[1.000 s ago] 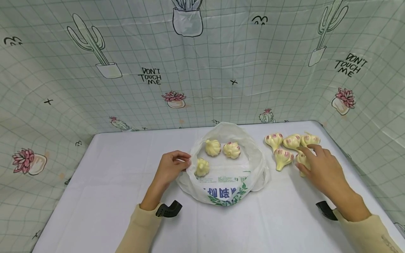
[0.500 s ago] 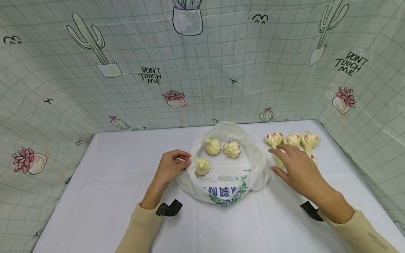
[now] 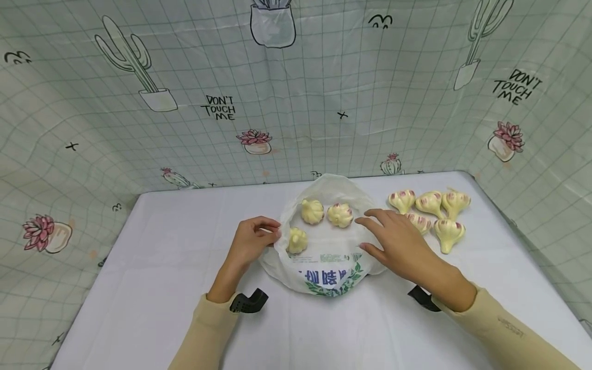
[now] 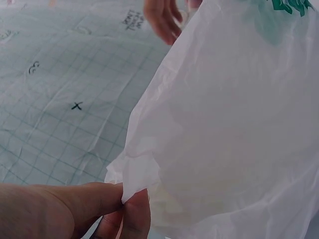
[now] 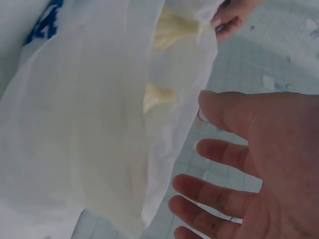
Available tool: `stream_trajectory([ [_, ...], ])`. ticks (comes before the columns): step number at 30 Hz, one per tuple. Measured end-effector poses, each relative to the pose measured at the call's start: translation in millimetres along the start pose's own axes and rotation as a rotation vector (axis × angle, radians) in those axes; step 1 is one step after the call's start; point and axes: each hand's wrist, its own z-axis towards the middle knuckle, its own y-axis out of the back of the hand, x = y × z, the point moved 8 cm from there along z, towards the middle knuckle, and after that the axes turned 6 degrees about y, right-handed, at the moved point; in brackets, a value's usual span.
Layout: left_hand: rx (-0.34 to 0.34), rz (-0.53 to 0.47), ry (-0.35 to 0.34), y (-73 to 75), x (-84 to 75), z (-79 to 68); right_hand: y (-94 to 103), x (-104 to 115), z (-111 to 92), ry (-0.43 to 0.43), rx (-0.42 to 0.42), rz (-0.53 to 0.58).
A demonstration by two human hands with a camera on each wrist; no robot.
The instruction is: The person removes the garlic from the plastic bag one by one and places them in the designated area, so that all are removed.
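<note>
A white plastic bag [image 3: 324, 272] with green and blue print lies open on the table, with three garlic bulbs [image 3: 339, 215] inside. My left hand [image 3: 272, 235] pinches the bag's left rim; the left wrist view shows thumb and finger [image 4: 130, 198] nipping the thin plastic [image 4: 224, 124]. My right hand [image 3: 370, 234] hovers open at the bag's right rim, fingers spread and holding nothing. In the right wrist view its empty palm [image 5: 249, 164] faces the bag wall [image 5: 89, 124], with bulbs [image 5: 157, 97] showing through. Several more garlic bulbs [image 3: 447, 234] lie on the table right of that hand.
The table [image 3: 162, 288] has a white cover. A grid-patterned curtain with cactus prints [image 3: 296, 103] closes it in at the back and both sides. Black wrist mounts [image 3: 250, 302] sit at both cuffs.
My right hand has swept left, from the loose garlic bulbs to the bag's right rim, carrying nothing. The left hand has kept its pinch on the bag.
</note>
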Motion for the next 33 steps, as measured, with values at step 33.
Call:
stream_trajectory([
  [33, 0.016, -0.013, -0.017, -4.5, -2.5, -0.5, -58.8, 50.4, 83.9, 0.107, 0.305, 0.065],
])
